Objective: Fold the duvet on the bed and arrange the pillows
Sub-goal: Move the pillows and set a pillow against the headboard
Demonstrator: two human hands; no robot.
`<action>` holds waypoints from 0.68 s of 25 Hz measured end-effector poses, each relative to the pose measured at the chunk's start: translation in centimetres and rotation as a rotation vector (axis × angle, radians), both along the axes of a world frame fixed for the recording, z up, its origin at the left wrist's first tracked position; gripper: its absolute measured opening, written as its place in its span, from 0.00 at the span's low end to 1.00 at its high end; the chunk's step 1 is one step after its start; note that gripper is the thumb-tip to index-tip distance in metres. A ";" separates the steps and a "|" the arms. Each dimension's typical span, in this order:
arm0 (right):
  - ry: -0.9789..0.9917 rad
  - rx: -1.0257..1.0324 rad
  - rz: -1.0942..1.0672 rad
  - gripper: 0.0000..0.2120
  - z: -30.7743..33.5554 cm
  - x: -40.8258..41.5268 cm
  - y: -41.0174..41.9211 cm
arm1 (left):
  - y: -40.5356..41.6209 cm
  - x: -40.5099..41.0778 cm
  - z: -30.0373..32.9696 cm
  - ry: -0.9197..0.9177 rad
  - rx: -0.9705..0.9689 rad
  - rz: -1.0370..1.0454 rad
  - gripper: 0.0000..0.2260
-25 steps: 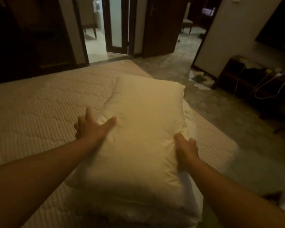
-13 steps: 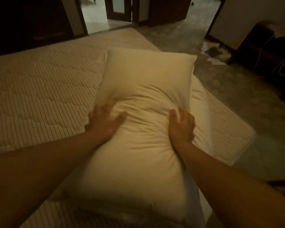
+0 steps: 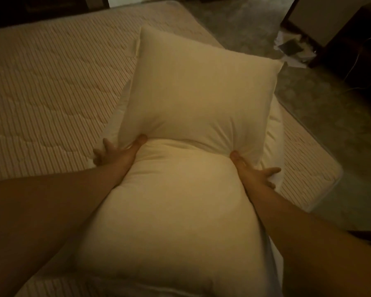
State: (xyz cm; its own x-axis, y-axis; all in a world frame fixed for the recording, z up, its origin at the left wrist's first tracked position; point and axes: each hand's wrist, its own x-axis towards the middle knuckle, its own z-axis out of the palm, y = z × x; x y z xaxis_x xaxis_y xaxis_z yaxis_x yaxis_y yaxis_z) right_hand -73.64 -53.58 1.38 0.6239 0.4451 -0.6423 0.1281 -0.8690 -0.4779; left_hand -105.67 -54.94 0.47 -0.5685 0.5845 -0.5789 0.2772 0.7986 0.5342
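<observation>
The pillow (image 3: 191, 159) lies lengthwise along the right-hand edge of the bed (image 3: 51, 86), on top of another white layer of bedding (image 3: 274, 133) that shows along its right side; whether that is a second pillow or the folded duvet cannot be told. A second ago it lay smooth and full under flat palms. Now it is pinched at the waist, a deep crease running across it between the two thumbs, so the far half puffs up and the near half bulges toward the camera. The left hand (image 3: 116, 154) presses into the left side of the crease, thumb dug into the fabric and fingers spread open against the pillow's flank rather than closed around it. The right hand (image 3: 253, 170) mirrors it on the other side, thumb in the fold and fingers splayed down toward the bedding below. Neither hand is closed around the pillow; both are squeezing it inward. This reads as plumping or shaping the pillow, so the arranging part of the task seems under way, while the mattress surface beside it is bare and quilted. Beyond the bed's corner the grey floor (image 3: 308, 108) holds some scattered papers (image 3: 291, 50) near a dark cabinet (image 3: 356, 39).
</observation>
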 end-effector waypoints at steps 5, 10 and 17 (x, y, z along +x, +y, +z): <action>0.199 0.070 0.098 0.73 -2.7 2.7 -1.1 | -0.6 -0.8 -2.5 0.047 -0.019 -0.010 0.66; -0.099 -0.099 0.408 0.70 -4.9 4.1 -0.3 | 0.5 -1.4 -4.2 0.196 -0.130 -0.103 0.68; 0.383 0.333 0.187 0.51 -8.5 2.3 1.4 | 1.2 -2.0 -5.5 -0.085 -0.018 0.046 0.67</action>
State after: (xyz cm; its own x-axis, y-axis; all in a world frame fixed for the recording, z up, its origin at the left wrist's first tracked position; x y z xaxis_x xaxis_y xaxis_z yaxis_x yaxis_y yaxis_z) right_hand -71.30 -52.20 -7.11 0.2635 0.7444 -0.6136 0.0282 -0.6417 -0.7664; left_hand -107.71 -53.69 -5.04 -0.5427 0.5478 -0.6367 0.1943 0.8194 0.5394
